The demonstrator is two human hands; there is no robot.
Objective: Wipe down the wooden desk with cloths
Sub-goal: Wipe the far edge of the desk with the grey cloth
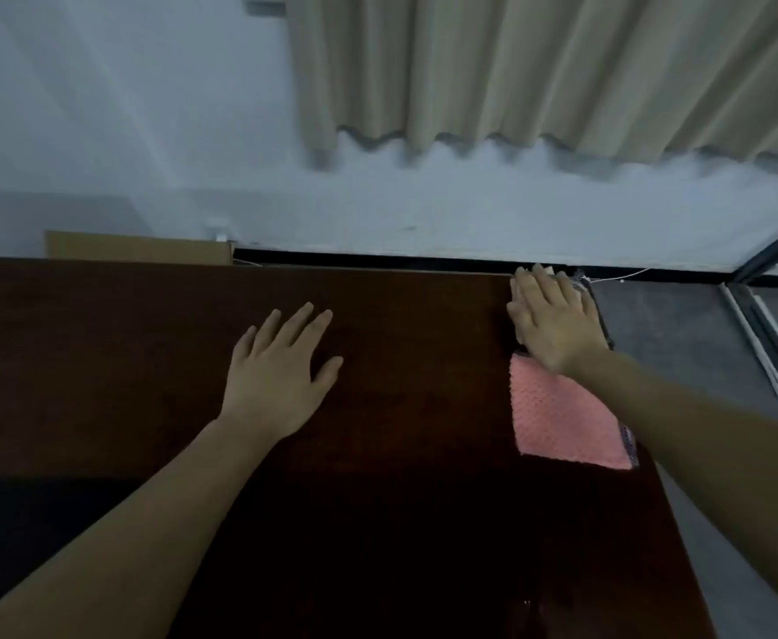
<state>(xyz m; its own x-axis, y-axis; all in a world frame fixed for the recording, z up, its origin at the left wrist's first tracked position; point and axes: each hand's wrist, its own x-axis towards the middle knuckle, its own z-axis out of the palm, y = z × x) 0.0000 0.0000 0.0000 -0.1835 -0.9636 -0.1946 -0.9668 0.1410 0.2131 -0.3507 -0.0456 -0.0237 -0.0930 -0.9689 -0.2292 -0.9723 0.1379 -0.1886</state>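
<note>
My right hand (550,318) lies flat, fingers straight and together, on a dark cloth (601,315) at the surface's (401,408) far right corner, about two o'clock — the hand hides most of that cloth, so I cannot make out its shape. A pink cloth (567,422) sits just nearer me, partly under my forearm. Two cloths in all. My left hand (281,368) rests at eleven o'clock, fingers spread, holding nothing.
</note>
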